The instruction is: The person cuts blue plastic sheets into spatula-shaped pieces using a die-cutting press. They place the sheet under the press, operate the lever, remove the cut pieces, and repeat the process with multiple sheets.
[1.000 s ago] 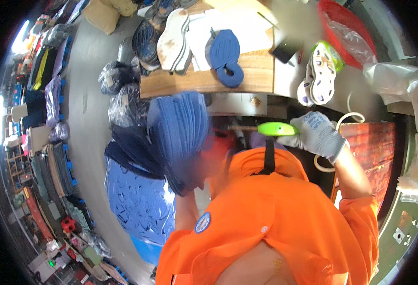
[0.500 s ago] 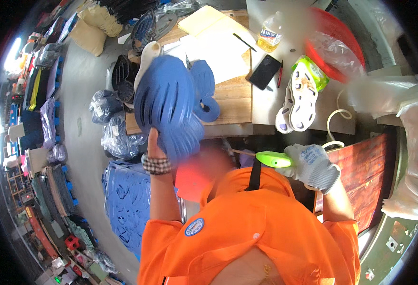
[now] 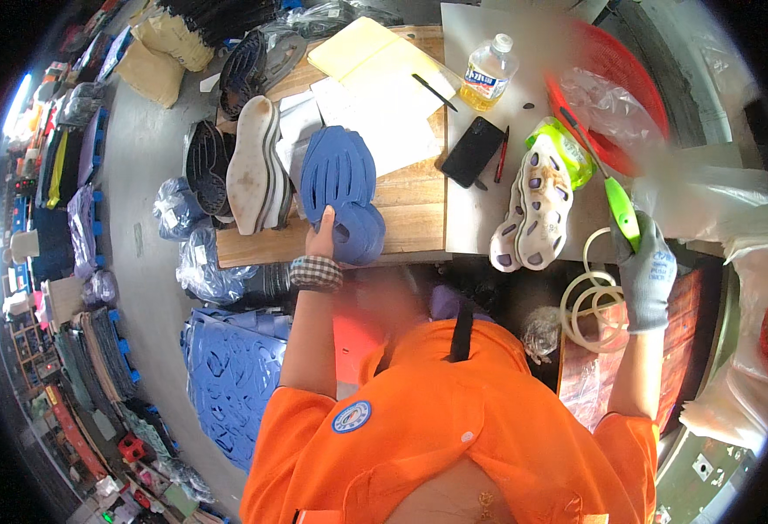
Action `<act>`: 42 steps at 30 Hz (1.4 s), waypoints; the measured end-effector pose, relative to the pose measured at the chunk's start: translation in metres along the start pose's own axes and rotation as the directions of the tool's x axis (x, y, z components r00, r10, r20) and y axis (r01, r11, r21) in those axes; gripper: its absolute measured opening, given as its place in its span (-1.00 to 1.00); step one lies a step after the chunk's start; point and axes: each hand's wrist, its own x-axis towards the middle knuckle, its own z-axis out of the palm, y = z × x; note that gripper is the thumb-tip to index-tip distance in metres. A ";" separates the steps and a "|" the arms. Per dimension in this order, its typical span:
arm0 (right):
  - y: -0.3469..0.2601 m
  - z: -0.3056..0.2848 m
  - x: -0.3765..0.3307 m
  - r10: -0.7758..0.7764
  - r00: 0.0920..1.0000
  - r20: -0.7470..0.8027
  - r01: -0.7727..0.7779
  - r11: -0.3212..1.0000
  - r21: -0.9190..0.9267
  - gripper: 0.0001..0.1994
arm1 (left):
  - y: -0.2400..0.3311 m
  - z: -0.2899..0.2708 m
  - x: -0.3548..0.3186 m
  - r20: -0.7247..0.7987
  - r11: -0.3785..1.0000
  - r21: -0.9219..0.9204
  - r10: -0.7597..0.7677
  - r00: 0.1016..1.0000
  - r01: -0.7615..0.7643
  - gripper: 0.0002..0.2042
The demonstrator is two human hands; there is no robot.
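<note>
My left hand [image 3: 321, 237] is closed on the heel end of a blue slotted foam shoe piece [image 3: 339, 166], thumb on top. The piece is held over the front part of the wooden board [image 3: 415, 214]. In a grey glove, my right hand [image 3: 649, 275] grips a tool with a bright green handle [image 3: 621, 210] and a thin dark shaft. That shaft points up and left, toward the red basket [image 3: 615, 52]. Pale clog-like shoe pieces with holes [image 3: 543, 210] lie left of the tool, beside a bright green packet [image 3: 567, 153].
Stacked white soles [image 3: 250, 166] and black soles [image 3: 207, 170] lie left. Papers [image 3: 384, 113], a phone [image 3: 473, 150] and a bottle of yellow liquid [image 3: 487, 74] sit behind. A coiled cream tube [image 3: 594, 301] hangs near my right arm. Blue cut-out sheets [image 3: 231, 375] are stacked at lower left.
My left hand has moved the blue piece right and away from the white soles, now uncovered. My right hand has swung the green-handled tool outward and up, from my waist to the right.
</note>
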 end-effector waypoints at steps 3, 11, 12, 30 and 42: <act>0.032 0.046 0.021 -0.063 0.987 0.145 0.088 0.982 -0.169 -0.54 | 0.016 0.008 0.000 -0.032 0.958 0.286 -0.022 0.999 0.030 -0.10; 0.116 0.175 0.032 -0.023 0.983 0.181 0.083 0.942 -0.326 -0.62 | 0.021 0.026 -0.038 0.210 0.770 -0.627 0.019 0.977 0.120 -0.42; 0.126 0.188 0.028 0.174 0.907 0.383 -0.037 0.940 -0.340 -0.64 | 0.018 0.028 -0.043 0.126 0.797 -0.600 0.012 0.992 0.066 -0.42; 0.101 0.185 0.023 0.182 0.907 0.381 -0.045 0.939 -0.341 -0.31 | -0.139 -0.042 -0.176 -0.068 0.933 -0.353 -0.095 0.993 0.066 -0.67; -0.156 0.058 -0.119 -0.831 0.521 0.192 0.658 0.535 0.529 -0.61 | -0.276 -0.127 -0.343 -0.204 0.909 0.412 0.152 0.967 -0.056 -0.68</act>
